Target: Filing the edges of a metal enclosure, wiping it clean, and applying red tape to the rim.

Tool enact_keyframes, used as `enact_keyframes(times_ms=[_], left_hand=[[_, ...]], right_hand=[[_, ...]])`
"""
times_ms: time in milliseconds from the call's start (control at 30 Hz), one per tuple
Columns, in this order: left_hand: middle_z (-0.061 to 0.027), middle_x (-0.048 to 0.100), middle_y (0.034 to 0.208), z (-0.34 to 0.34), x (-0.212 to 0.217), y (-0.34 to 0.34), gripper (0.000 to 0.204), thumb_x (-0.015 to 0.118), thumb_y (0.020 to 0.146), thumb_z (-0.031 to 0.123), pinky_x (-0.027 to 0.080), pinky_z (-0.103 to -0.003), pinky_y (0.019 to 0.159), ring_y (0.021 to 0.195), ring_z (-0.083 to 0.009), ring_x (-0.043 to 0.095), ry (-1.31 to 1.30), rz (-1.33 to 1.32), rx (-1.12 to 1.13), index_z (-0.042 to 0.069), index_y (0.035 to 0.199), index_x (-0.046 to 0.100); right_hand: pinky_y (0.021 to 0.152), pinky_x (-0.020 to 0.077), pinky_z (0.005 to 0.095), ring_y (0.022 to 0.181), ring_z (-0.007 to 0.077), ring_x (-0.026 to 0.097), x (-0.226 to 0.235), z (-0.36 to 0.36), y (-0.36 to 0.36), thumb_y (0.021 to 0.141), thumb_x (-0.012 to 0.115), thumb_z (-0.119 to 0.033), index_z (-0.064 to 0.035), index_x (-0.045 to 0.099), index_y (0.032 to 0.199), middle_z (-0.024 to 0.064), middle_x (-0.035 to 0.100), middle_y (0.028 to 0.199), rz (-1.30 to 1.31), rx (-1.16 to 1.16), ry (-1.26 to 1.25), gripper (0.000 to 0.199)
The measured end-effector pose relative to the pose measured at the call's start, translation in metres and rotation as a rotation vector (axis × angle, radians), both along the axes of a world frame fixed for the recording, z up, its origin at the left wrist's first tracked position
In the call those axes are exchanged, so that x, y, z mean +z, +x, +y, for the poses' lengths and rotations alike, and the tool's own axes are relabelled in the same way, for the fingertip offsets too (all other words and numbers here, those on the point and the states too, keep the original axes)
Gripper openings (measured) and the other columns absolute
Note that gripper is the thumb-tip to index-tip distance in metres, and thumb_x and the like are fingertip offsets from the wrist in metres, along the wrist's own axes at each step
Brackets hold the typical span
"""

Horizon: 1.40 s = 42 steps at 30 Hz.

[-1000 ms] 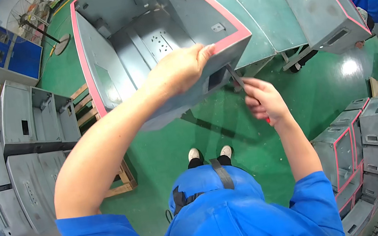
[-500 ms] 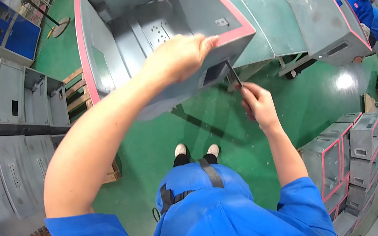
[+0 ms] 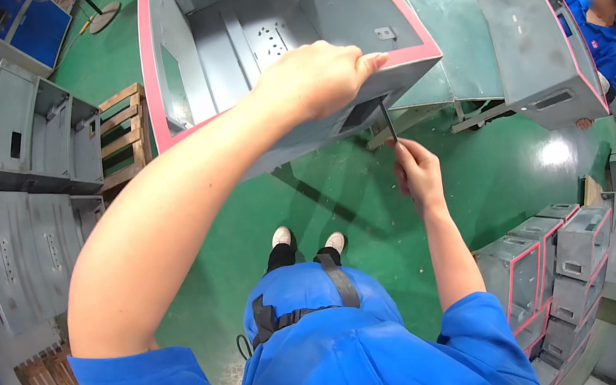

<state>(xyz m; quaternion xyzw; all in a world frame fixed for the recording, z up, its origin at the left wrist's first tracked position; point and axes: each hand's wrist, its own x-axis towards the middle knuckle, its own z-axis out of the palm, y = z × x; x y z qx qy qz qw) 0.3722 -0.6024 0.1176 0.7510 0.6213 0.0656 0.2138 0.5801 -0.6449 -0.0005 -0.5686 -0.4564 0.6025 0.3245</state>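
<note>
A large grey sheet-metal box (image 3: 344,8) with pink edging lies with its open side up at the top middle. My left hand (image 3: 323,79) is closed over its near pink-edged rim, with the thumb along the edge toward the right corner. Below that hand, the near wall has a dark rectangular cutout (image 3: 361,113). My right hand (image 3: 417,168) grips a thin, dark, file-like tool (image 3: 391,122). The tool points up, its tip at the right end of the cutout. The fingers of my left hand that curl over the rim are partly hidden.
A green-topped table (image 3: 452,35) stands right of the box. Beyond it a co-worker (image 3: 594,30) in blue is beside another pink-edged box (image 3: 528,40). Grey cabinets (image 3: 8,130) and a wooden pallet (image 3: 126,136) stand left. Stacked metal boxes (image 3: 574,264) stand lower right.
The whole view has shifted, so the box sits a little farther right and lower. The tool stands more upright, its tip still at the cutout. Both hands keep their grips.
</note>
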Motion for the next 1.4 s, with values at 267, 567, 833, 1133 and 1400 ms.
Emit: enact_keyframes(times_ms=[267,567,833,1133,1400], left_hand=[[-0.0181,0.059,0.093,0.003,-0.002,-0.011,0.046,0.025,0.091,0.043,0.042,-0.043,0.08,0.091,-0.0353,0.054,0.075,-0.007,-0.012,0.012,0.108,0.055],[-0.0164,0.06,0.089,0.004,-0.002,-0.015,0.053,0.024,0.089,0.048,0.042,-0.042,0.08,0.089,-0.0348,0.054,0.176,-0.091,-0.033,0.009,0.106,0.056],[-0.017,0.059,0.095,-0.001,-0.012,-0.017,0.052,0.024,0.09,0.047,0.042,-0.042,0.081,0.093,-0.0327,0.054,0.114,-0.093,-0.022,0.01,0.106,0.056],[-0.0176,0.059,0.095,0.0,-0.003,-0.012,0.047,0.026,0.091,0.042,0.042,-0.04,0.081,0.093,-0.0338,0.053,0.038,-0.051,0.023,0.01,0.109,0.055],[-0.0145,0.062,0.089,0.002,-0.007,-0.007,0.04,0.025,0.092,0.034,0.046,-0.041,0.076,0.084,-0.0322,0.058,0.099,0.024,-0.022,0.015,0.112,0.055]], right_hand=[[0.033,0.0213,0.0199,0.037,0.0034,0.031,-0.013,0.006,-0.005,0.088,0.049,-0.02,-0.0042,0.059,0.101,-0.0053,0.038,0.049,-0.026,0.053,0.065,0.023],[0.033,0.0238,0.0198,0.038,0.0037,0.033,-0.064,0.018,-0.003,0.086,0.052,-0.02,-0.0033,0.06,0.099,-0.0034,0.042,0.051,-0.023,0.07,-0.024,0.023],[0.035,0.0233,0.0176,0.04,0.0012,0.033,-0.021,0.015,-0.006,0.086,0.052,-0.019,-0.0039,0.06,0.1,-0.0052,0.042,0.05,0.044,0.081,0.089,0.021],[0.033,0.0223,0.0191,0.037,0.0021,0.033,-0.02,0.022,-0.011,0.086,0.052,-0.018,-0.004,0.061,0.095,-0.0051,0.042,0.051,0.09,0.085,0.076,0.019],[0.034,0.025,0.0189,0.039,0.0036,0.034,-0.097,0.002,-0.003,0.086,0.052,-0.022,-0.0073,0.059,0.102,-0.0045,0.042,0.053,-0.04,0.02,-0.057,0.023]])
